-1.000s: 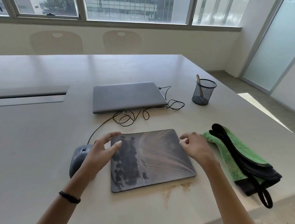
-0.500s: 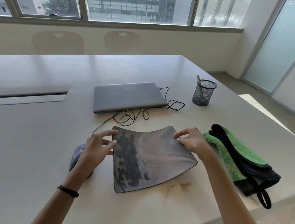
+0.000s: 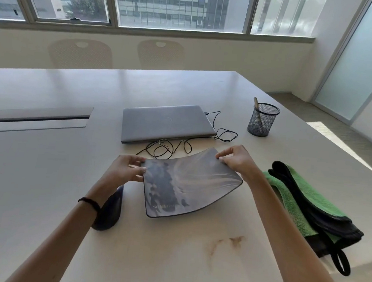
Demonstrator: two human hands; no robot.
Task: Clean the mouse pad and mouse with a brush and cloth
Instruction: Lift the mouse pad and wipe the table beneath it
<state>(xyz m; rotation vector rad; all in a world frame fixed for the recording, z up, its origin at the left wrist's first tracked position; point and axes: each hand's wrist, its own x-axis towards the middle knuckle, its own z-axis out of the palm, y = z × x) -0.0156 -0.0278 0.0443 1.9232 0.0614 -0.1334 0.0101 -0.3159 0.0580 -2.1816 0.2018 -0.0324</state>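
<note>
— What's nearest to you?
— My 2 forearms, reaching in over the pale table (image 3: pixel 43 185). Between them, a brownish stain (image 3: pixel 228 242) marks the tabletop. My left wrist wears a black band (image 3: pixel 89 202), and the dark mouse (image 3: pixel 110 212) lies on the table right under that forearm, partly hidden by it.

— And your hands?
— Both are pinching the mouse pad (image 3: pixel 188 185). My left hand (image 3: pixel 122 169) has the far left corner between thumb and fingers. My right hand (image 3: pixel 237 160) nips the far right corner the same way. The far edge is raised and the pad sags in a curve between my hands, printed side up. Its near edge sits low by the table, and I can't tell whether it touches.

— Where's the cloth?
— To my right, near the table's edge. It's a folded green and black cloth (image 3: pixel 308 208) with a black loop at its near end. It lies apart from my hands, and my right forearm passes just beside it.

— Further out?
— A black cable (image 3: pixel 169 148) coils just beyond the pad and runs to a closed grey laptop (image 3: pixel 164 123). Right of the laptop stands a black mesh cup (image 3: pixel 262 121) with 1 pale handle (image 3: pixel 256 104) poking out. What the handle belongs to I can't tell. Past the table are 2 chairs (image 3: pixel 80 52) and a row of windows (image 3: pixel 180 7).
</note>
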